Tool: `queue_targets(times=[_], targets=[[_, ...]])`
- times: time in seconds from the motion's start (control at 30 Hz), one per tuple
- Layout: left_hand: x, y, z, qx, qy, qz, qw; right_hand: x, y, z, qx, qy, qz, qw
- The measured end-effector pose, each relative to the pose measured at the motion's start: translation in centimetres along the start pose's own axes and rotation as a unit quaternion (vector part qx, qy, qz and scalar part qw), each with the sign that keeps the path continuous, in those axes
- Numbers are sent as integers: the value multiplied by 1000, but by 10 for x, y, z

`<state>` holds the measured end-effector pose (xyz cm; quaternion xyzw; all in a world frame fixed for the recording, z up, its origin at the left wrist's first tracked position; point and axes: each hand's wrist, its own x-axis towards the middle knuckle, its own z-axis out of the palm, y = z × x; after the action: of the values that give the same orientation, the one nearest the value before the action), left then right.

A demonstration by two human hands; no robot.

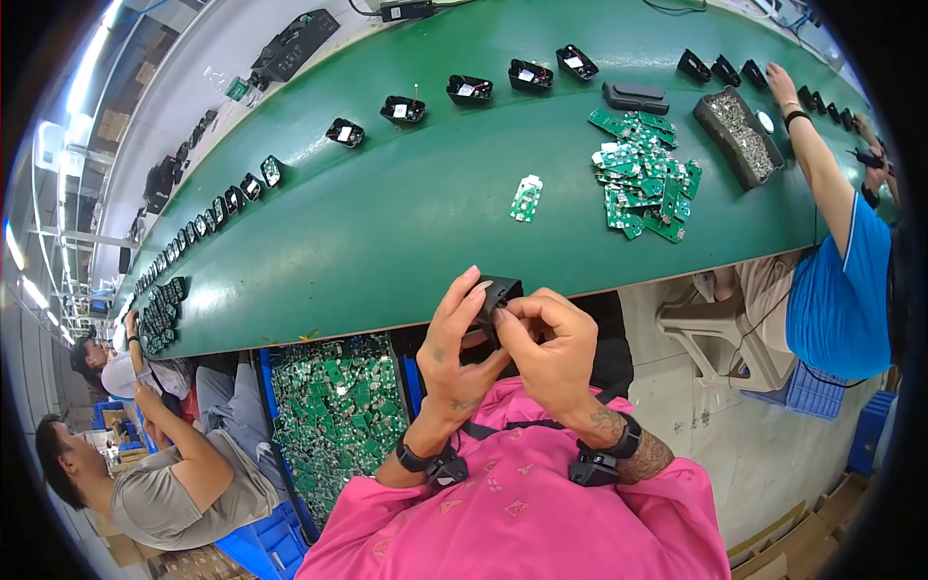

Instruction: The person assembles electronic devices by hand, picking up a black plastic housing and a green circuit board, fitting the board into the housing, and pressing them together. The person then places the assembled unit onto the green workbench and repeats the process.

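In the middle of the frame, the left hand (pixel 452 353) and the right hand (pixel 553 350) both grip a small black casing (pixel 502 290), partly hidden by fingers, in front of the near edge of the green bench (pixel 387 222). Above lies a single circuit board (pixel 526 199); a board heap (pixel 643 179) sits upper right, near a dark parts bin (pixel 757 172).

No text or number can be read. Well beyond the left hand (pixel 452 360) and the right hand (pixel 556 340), white labels (pixel 469 91) show inside several black housings (pixel 472 101), any print too small to tell. Farther off, leftward of the left hand, a black case (pixel 307 31) carries illegible pale marks. Nearer the body than both hands, a pink garment (pixel 561 536) bears small pale motifs (pixel 516 507).
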<state>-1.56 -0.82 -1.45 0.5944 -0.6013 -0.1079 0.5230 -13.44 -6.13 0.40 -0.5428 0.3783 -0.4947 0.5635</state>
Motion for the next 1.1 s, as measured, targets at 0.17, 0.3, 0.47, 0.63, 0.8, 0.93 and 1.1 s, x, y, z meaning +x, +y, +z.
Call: queue_targets(times=[0.17, 0.3, 0.47, 0.63, 0.8, 0.93, 1.1], targets=[[-6, -3, 1, -24, -53, -25, 998, -6, 19, -2, -31, 39, -57, 997], [-1, 1, -7, -109, -89, -123, 982, -1, 13, -9, -90, 2, -89, 992], [10, 12, -22, -335, -95, -293, 891, 12, 7, -38, -54, -79, -1, 995], [9, 17, -26, -236, -99, -270, 928, 14, 5, -41, 89, -186, 156, 966], [7, 28, -17, 126, 111, 51, 985, 6, 14, -33, 103, -89, 26, 990], [18, 41, -9, 17, 65, -94, 993, 4, 14, -34, 76, -100, -11, 992], [17, 43, 4, -41, 105, -108, 988, 3, 14, -36, 7, -116, -49, 992]])
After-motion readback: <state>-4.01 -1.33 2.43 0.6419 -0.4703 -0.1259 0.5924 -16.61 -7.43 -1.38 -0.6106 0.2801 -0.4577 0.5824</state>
